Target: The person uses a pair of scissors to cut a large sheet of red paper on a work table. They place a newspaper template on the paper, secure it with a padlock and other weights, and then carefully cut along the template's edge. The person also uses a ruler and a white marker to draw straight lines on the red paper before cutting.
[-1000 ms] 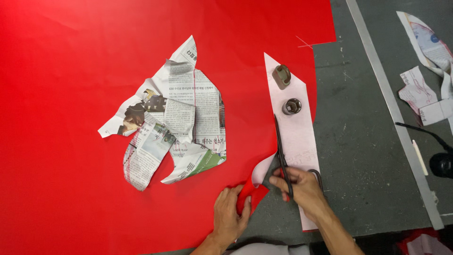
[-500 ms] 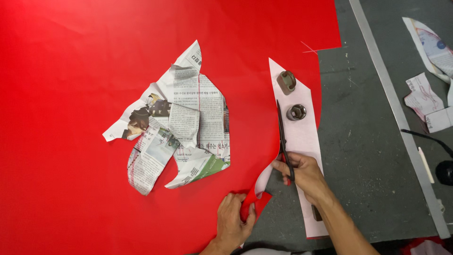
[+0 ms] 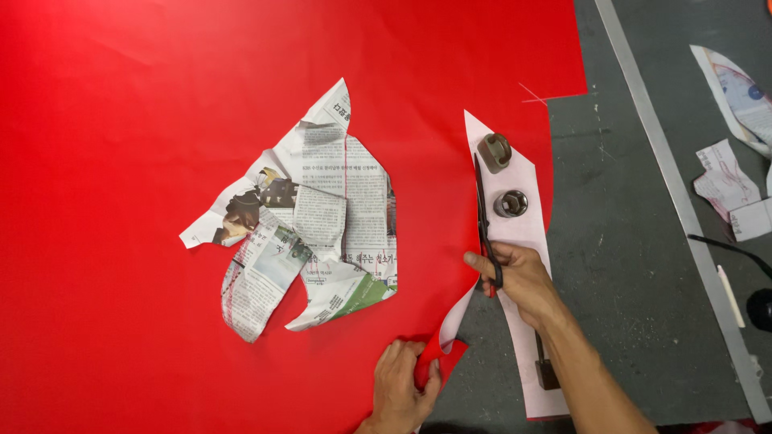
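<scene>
The right hand (image 3: 519,277) is closed through the handles of a pair of scissors (image 3: 482,217), whose dark blades run straight away from the person, along the left edge of a pale paper pattern piece (image 3: 523,241) lying on the red fabric (image 3: 161,161). The blades look nearly closed, their tips reaching up toward the pattern's pointed top. Two small metal weights (image 3: 503,177) sit on the pattern just right of the blades. The left hand (image 3: 406,386) pinches the loose cut flap of red fabric at the near edge, lifting it so its pale underside curls up between the two hands. The cut line's long axis runs from that flap away along the pattern edge, so the uncut fabric lies ahead of the right hand, which is the nearer one to it. Further left, well apart, a folded newspaper pattern (image 3: 310,225) lies flat on the fabric, and the grey table (image 3: 635,265) shows on the right
</scene>
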